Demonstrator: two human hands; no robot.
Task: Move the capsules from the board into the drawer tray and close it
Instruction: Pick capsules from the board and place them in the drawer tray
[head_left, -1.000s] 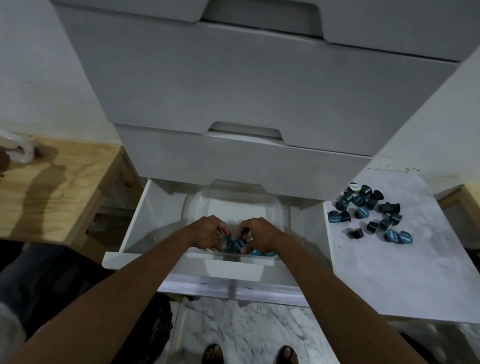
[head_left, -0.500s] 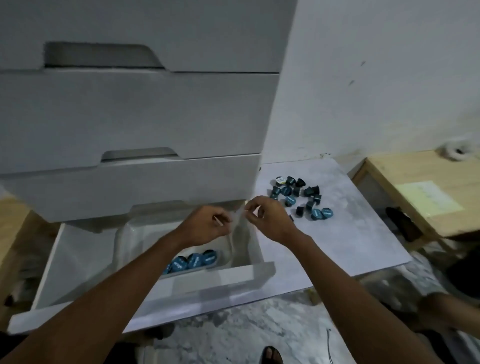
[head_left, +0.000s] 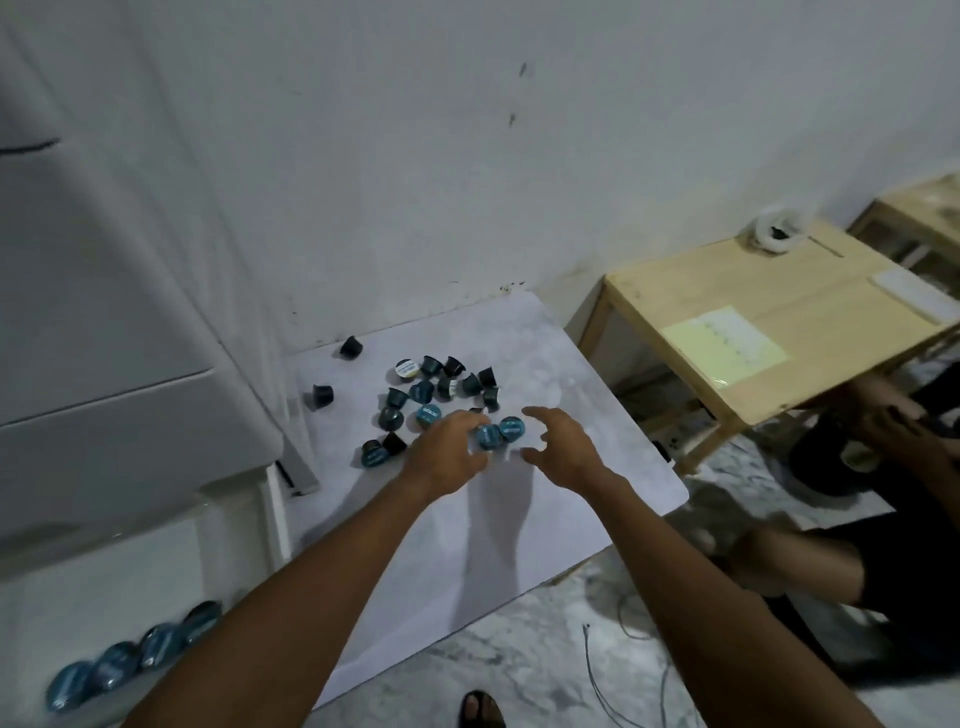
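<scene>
Several dark capsules with blue lids (head_left: 431, 395) lie scattered on the pale marble board (head_left: 571, 405). My left hand (head_left: 449, 449) hovers over the near edge of the pile, fingers spread, close to two blue-lidded capsules (head_left: 501, 432). My right hand (head_left: 563, 447) is just right of those two, fingers curled apart and holding nothing. At the lower left, several blue capsules (head_left: 130, 657) lie in a row in the tray inside the open white drawer (head_left: 228, 525).
A white drawer cabinet (head_left: 104, 312) stands at the left. A wooden stool (head_left: 769, 332) with a yellow sheet and a tape roll stands to the right. Another person sits on the floor at the right (head_left: 883, 519). A cable lies on the marble floor (head_left: 597, 670).
My view has swung right from the drawer to the board. Both hands have left the drawer tray and reached over the capsule pile.
</scene>
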